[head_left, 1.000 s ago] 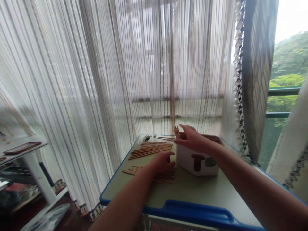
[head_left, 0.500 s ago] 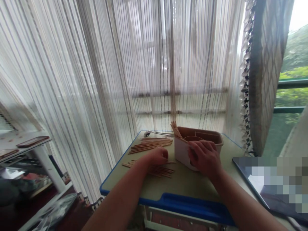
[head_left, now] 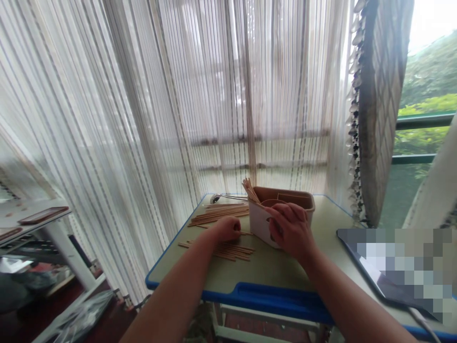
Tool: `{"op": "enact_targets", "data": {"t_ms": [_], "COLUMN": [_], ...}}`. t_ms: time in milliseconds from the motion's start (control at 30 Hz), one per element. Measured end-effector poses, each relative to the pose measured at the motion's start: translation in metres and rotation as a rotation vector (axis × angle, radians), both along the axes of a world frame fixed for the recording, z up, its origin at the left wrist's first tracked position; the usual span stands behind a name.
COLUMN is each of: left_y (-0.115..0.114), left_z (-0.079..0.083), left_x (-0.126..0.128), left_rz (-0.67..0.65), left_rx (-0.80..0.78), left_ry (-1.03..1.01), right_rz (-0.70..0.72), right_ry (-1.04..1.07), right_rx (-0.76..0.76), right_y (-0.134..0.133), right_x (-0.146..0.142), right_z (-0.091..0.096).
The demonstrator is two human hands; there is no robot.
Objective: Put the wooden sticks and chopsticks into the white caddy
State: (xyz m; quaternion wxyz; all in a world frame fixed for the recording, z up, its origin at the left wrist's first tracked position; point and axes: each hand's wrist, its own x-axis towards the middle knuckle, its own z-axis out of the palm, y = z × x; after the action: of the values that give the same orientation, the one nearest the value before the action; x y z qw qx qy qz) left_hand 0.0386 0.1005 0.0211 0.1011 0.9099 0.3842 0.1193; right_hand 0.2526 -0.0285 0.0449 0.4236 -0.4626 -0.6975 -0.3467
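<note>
My left hand (head_left: 228, 228) is closed around a thin wooden chopstick (head_left: 246, 233), whose ends stick out on both sides just above the desk. Below it lies a loose group of chopsticks (head_left: 233, 251), partly covered by my forearm. Another row of chopsticks (head_left: 217, 214) rests behind the hand. To the right stands a storage box (head_left: 257, 224), pale outside and brown inside, with dividers. My right hand (head_left: 291, 226) grips its near rim, fingers bent over the edge. A bunch of chopsticks (head_left: 250, 189) leans upright in the box's left corner.
A metal ladle (head_left: 215, 198) lies at the back of the blue-edged desk (head_left: 200, 271). A dark flat device (head_left: 371, 271), partly pixelated, is at the right. Striped curtains (head_left: 160, 95) hang behind. Another white table (head_left: 39, 214) stands at the left.
My left hand has risen slightly from the near group, with a chopstick now showing across it. My right hand stays on the box rim. The whole view has shifted a little.
</note>
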Motion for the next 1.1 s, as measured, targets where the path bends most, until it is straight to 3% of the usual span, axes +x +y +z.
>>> {"op": "enact_targets", "data": {"t_ms": [200,433,633,833,1100], "left_y": [0.001,0.001,-0.004,-0.002,-0.01], "left_z": [0.0,0.002,0.016,0.017,0.022], "left_x": [0.001,0.005,0.005,0.004,0.005], "left_rz": [-0.004,-0.069,-0.141,-0.161,-0.214], "left_rx": [-0.009,-0.052,-0.217,-0.44,-0.537], "left_ry": [0.019,-0.133,-0.397,-0.661,-0.763], "right_rz": [-0.018,-0.147,-0.096,-0.079,-0.088], "right_ry": [-0.015,-0.068,-0.078,-0.149,-0.207], "right_rx": [-0.013,0.125,0.114,0.053,0.079], "right_y": [0.001,-0.001,-0.001,-0.002,0.003], "right_x": [0.0,-0.001,0.0,-0.002,-0.004], "right_z": [-0.002,-0.005,-0.006,-0.005,-0.007]}}
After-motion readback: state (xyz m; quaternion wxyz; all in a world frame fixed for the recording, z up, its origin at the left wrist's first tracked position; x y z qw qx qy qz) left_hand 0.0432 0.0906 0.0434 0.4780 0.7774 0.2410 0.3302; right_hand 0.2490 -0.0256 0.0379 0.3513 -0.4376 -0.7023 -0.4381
